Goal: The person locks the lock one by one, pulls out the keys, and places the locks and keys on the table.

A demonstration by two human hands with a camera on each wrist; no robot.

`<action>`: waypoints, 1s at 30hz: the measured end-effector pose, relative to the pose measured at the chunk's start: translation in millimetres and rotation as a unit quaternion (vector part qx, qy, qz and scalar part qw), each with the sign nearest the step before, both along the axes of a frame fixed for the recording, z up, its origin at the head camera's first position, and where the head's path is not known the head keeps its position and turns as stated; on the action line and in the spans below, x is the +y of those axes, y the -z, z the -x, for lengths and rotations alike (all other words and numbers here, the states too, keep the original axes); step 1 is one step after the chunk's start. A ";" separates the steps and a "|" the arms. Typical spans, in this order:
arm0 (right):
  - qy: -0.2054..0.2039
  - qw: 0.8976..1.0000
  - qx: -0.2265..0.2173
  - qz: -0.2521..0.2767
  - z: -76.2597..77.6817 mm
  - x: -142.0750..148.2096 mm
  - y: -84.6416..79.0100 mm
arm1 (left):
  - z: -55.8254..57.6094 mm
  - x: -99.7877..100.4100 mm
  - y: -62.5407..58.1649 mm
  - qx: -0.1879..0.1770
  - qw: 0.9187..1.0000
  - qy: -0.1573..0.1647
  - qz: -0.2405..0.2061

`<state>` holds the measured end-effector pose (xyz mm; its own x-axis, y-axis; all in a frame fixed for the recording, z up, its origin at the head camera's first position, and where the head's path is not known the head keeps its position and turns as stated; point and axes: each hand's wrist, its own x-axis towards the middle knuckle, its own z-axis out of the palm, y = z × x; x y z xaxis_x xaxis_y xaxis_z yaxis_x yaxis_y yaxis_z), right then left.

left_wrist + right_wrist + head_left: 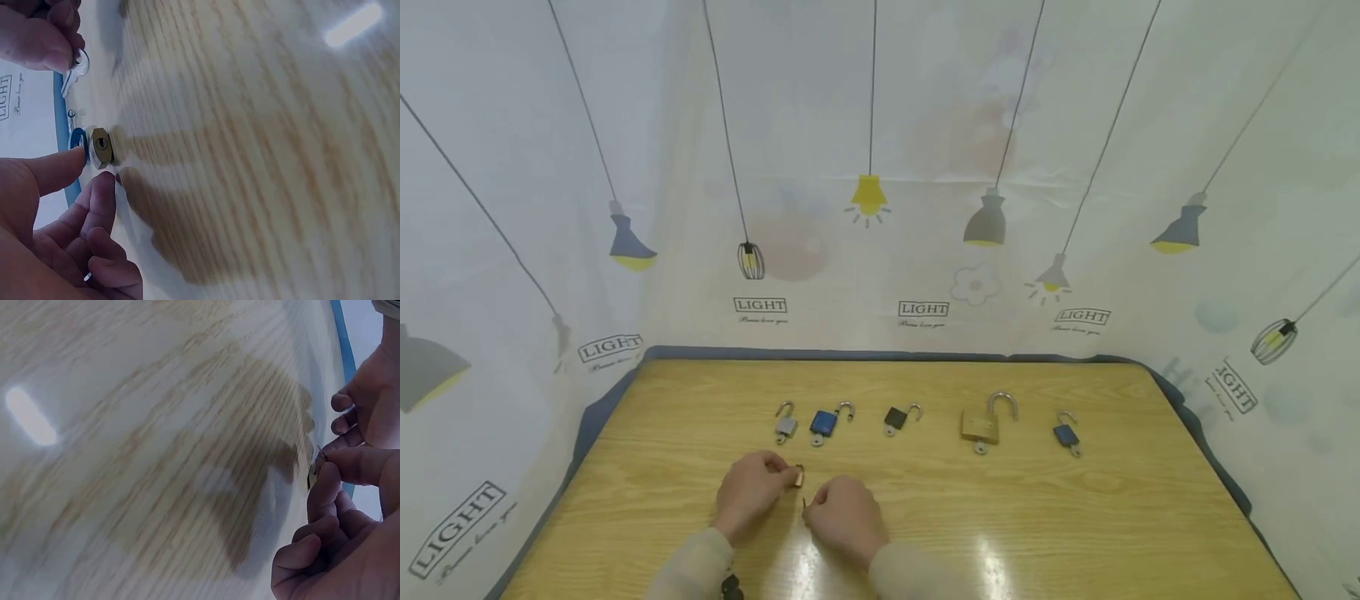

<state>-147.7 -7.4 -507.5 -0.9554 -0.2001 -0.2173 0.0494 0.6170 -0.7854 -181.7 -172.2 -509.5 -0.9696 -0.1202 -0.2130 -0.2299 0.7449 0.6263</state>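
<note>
My left hand [751,493] pinches a small brass padlock [799,477] between thumb and fingertips, above the front half of the table. In the left wrist view the padlock [101,148] turns its keyhole end to the camera. My right hand [847,514] pinches a small silver key [76,70] between thumb and forefinger, apart from the padlock and nearer the front edge. From the right wrist, the key [322,452] is mostly covered by fingertips. Beyond the hands lie a silver padlock [786,426] and a blue padlock [823,423], shackles open, keys in.
Further along the same row lie a black padlock [895,417], a large brass padlock [981,426] and a small blue padlock [1065,435], each with its shackle open and a key inserted. The wooden table [1075,533] meets a cloth backdrop [850,325] printed with lamps.
</note>
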 end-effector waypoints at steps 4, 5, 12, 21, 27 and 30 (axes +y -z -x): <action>0.006 1.000 0.005 -0.009 0.8 -9.6 4.2 | 0.6 -3.9 -2.1 0.006 1.000 -0.005 0.001; 0.010 1.000 0.004 -0.012 0.8 -11.6 5.3 | 0.7 -5.2 -2.5 0.007 1.000 -0.006 0.002; 0.038 0.998 0.009 -0.041 1.8 -23.9 12.7 | 1.0 -14.0 -3.5 0.013 1.000 -0.006 0.014; 0.050 0.995 0.020 -0.084 6.6 -35.9 20.4 | 0.8 -18.7 -4.1 0.016 1.000 -0.013 0.007; 0.051 0.994 0.016 -0.095 7.9 -38.8 18.1 | 1.1 -20.8 -1.2 0.013 1.000 -0.016 0.006; 0.052 0.994 0.020 -0.096 7.3 -38.7 17.4 | 0.8 -21.7 -1.2 0.011 1.000 -0.017 0.004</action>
<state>-155.0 -46.1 -524.8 -0.9772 -0.0579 -0.2041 0.0926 0.7491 -0.6560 -182.6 -194.0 -508.3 -0.9695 -0.1538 -0.1908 -0.2408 0.7415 0.6262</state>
